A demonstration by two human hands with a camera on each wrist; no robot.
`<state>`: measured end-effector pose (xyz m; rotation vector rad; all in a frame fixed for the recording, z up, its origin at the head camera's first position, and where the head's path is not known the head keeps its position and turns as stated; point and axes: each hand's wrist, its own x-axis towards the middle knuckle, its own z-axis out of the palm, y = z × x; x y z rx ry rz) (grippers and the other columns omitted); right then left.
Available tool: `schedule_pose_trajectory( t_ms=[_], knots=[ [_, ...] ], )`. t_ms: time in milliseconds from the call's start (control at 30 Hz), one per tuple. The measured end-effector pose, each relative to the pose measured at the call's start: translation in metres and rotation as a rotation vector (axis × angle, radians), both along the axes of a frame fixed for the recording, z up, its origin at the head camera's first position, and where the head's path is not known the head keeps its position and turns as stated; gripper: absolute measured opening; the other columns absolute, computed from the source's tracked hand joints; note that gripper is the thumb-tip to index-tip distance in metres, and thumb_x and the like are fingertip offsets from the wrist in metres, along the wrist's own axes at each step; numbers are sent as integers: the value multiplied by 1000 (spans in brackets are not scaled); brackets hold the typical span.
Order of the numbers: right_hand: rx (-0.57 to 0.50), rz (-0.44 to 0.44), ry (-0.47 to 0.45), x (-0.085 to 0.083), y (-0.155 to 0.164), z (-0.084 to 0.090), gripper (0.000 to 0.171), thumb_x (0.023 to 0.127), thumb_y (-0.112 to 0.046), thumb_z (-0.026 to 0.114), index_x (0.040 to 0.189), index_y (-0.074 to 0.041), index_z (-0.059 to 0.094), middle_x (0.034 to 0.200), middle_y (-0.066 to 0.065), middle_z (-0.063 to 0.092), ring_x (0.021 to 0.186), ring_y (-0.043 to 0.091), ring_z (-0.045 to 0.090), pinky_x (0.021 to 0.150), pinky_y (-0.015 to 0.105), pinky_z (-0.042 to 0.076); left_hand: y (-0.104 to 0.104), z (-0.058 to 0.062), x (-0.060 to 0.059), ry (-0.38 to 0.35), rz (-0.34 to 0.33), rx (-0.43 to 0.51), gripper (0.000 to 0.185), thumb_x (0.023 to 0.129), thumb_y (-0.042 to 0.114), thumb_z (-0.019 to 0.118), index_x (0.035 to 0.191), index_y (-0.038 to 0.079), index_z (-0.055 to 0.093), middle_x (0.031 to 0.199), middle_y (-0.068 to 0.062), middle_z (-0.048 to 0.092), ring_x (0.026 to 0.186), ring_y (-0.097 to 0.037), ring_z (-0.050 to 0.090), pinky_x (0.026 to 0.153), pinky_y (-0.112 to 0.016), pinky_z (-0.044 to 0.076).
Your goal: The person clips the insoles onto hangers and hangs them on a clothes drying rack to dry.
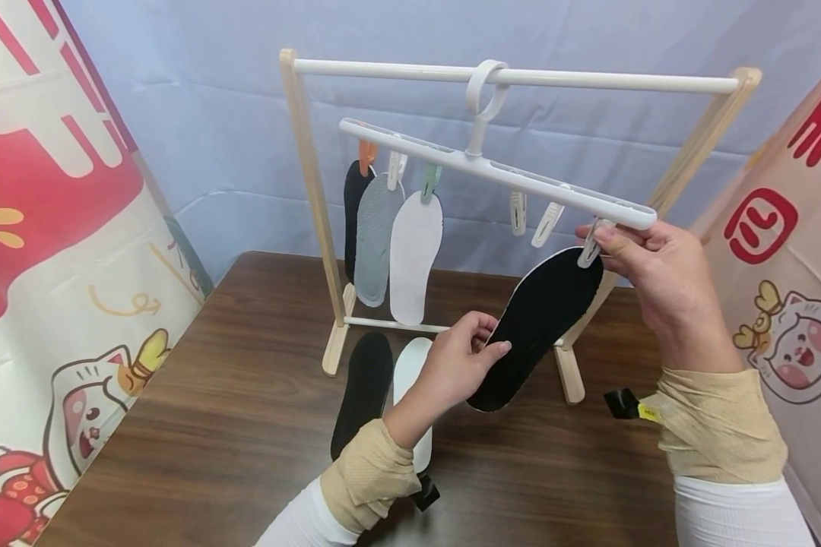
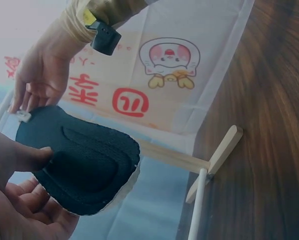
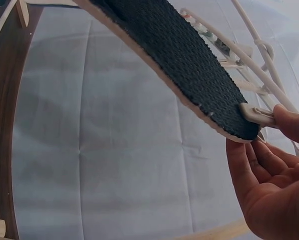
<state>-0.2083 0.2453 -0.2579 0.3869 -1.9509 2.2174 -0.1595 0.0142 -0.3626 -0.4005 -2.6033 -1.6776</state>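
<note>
A dark wood table point(image 1: 232, 395) stands before a pale blue cloth backdrop point(image 1: 198, 114); cartoon banners hang at nine o'clock point(image 1: 48, 251) and three o'clock point(image 1: 794, 251).

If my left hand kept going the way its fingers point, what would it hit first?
Probably nothing new: the left hand already pinches the black foam insole. Beyond it stands the wooden rack's right leg, though depth is unclear.

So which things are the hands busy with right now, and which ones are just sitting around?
Busy with:
- black insole, held by the left hand
- white clip, pinched by the right hand
- clip hanger
- wooden rack it hangs from

Just sitting around:
- three insoles already clipped up
- black and white insoles lying on the table
- cartoon banners
</note>
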Motion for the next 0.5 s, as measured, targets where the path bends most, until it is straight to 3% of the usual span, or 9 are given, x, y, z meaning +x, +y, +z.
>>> schedule_pose_trajectory(
  t_ms=[267,500],
  knots=[
    [6,3,-6,2,0,0,20,94,-4,71,113,-7,75,97,4,78,86,9,68,73,17,53,2,-2,0,-39,-3,-10,25,96,26,72,116,13,65,99,4,70,86,-6,60,79,-24,49],
    [-23,20,-3,1,1,0,20,95,-2,69,114,-6,75,99,4,78,88,9,67,71,16,51,1,-3,1,-31,-10,-31,26,96,26,72,116,12,65,100,3,70,88,-7,61,80,-25,48]
  ],
)
